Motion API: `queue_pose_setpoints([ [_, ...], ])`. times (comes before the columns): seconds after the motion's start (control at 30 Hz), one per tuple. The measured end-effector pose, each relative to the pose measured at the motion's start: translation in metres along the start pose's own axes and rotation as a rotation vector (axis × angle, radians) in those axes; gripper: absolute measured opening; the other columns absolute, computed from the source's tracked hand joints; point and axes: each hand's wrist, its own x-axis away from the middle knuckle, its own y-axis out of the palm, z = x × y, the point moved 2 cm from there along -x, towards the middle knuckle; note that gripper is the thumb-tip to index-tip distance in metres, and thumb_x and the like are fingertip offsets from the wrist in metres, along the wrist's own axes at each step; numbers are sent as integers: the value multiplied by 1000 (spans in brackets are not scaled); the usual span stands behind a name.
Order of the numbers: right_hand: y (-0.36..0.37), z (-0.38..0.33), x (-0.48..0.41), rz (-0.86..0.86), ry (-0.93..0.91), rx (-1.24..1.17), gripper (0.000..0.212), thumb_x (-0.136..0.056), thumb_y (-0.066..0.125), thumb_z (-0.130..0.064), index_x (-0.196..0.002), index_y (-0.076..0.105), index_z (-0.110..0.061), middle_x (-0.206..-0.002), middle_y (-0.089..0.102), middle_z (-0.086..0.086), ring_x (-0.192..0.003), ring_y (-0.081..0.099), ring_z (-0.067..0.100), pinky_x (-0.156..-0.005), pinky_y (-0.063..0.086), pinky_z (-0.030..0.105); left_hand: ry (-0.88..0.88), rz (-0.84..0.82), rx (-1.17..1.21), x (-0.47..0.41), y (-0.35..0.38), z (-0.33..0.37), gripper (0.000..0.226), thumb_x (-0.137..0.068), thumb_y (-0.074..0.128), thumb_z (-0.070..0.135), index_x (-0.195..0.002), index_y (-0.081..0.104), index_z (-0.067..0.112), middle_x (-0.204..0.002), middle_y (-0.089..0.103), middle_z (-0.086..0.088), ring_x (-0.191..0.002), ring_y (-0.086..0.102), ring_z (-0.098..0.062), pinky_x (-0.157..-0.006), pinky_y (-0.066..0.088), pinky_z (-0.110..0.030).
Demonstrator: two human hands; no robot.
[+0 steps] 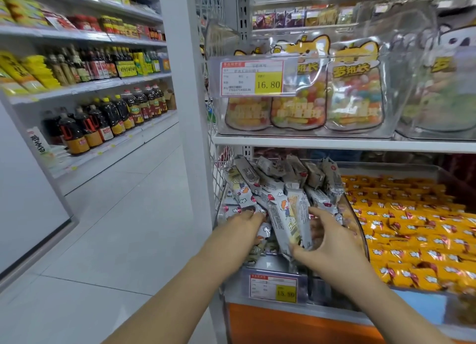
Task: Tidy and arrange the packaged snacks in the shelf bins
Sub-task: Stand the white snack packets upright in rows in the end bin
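Grey snack bars [288, 222] heaped in clear bin [358, 215]. At bin's front, right hand [332, 243] pinches two, thumb low, fingers on upper edge; long axis near upright, tops leaning left. At bin's left, left hand [244, 228] buried in pile, grip unclear. Likely light, crinkly, slippery film, brittle inside: hold mid-body, gently.

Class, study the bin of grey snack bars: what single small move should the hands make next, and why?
Probably the right hand should set the bars it grips down into the bin, at the bare spot near the front. The other packets lie jumbled at all angles, and the left hand reaches into the pile beside them.
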Motion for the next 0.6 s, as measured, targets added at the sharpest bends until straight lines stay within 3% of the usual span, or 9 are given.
queue_pose_setpoints([
  [0.13,4,2,-1,5,24,-23,83,-75,73,-37,-143,27,-23,-108,56,-6,-67,59,7,-53,46,12,-60,23,-296,2,-8,7,46,-87,51,2,-131,41,8,-132,42,-11,-120,44,-29,-82,48,-39],
  [0.17,4,2,-1,11,27,-29,83,-75,73,-36,-143,28,-23,-107,55,-6,-66,58,7,-52,45,12,-44,88,-325,4,-10,8,42,-82,59,4,-124,50,6,-126,49,-12,-114,50,-28,-77,49,-38],
  [0.23,6,1,0,11,29,-51,82,-75,73,-35,-143,28,-21,-105,54,-7,-67,57,5,-52,43,11,-15,145,-365,6,-9,6,40,-54,81,11,-91,68,7,-97,65,-10,-85,63,-26,-61,52,-34],
  [0.27,7,0,1,5,27,-68,81,-76,73,-34,-143,29,-21,-103,54,-8,-69,56,3,-53,43,10,-13,142,-374,6,-9,4,40,-40,85,12,-77,70,8,-85,67,-9,-74,64,-26,-56,51,-33],
  [0.33,10,-3,2,-9,23,-111,79,-76,73,-31,-141,31,-20,-96,52,-14,-74,54,0,-55,44,9,5,196,-379,5,-8,1,42,-31,84,10,-70,70,9,-77,66,-9,-67,63,-26,-54,49,-32],
  [0.4,13,-7,4,-19,14,-134,76,-76,74,-28,-140,32,-20,-90,49,-17,-75,53,-1,-57,44,8,13,183,-356,8,-16,5,47,-30,84,9,-75,71,9,-78,64,-8,-57,60,-23,-48,46,-28],
  [0.47,15,-10,5,-24,0,-129,73,-77,73,-27,-138,34,-19,-87,48,-19,-74,51,-2,-57,43,5,-5,131,-326,12,-21,7,51,-51,81,9,-100,66,7,-98,59,-9,-57,60,-22,-48,44,-27],
  [0.53,16,-10,4,-30,2,-129,72,-77,73,-28,-138,35,-19,-86,46,-20,-74,50,-3,-56,41,5,-32,75,-225,15,-16,1,46,-81,63,6,-125,50,10,-126,44,-8,-84,63,-25,-65,47,-32],
  [0.6,17,-9,4,-39,8,-129,74,-77,73,-30,-139,33,-19,-88,45,-20,-76,49,-2,-56,41,8,-100,-28,30,23,-25,-5,40,-90,58,13,-129,49,17,-131,45,-3,-100,59,-19,-82,48,-30],
])
